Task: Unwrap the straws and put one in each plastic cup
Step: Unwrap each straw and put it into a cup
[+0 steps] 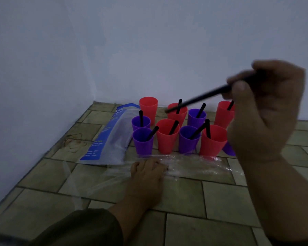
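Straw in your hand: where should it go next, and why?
Probably into the far-left red cup: the right hand pinches a black straw, and that cup looks empty, while the others in plain view each hold one.

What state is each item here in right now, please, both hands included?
Back-left red plastic cup: upright, no straw.
Eight other red and purple plastic cups: upright, one black straw each.
Purple plastic cup behind right hand: mostly hidden, contents unclear.
Loose black plastic straw: unwrapped, gripped by right hand.
Left hand: rests on clear plastic wrapping, grip unclear.
Blue-and-clear plastic bag: lying flat.
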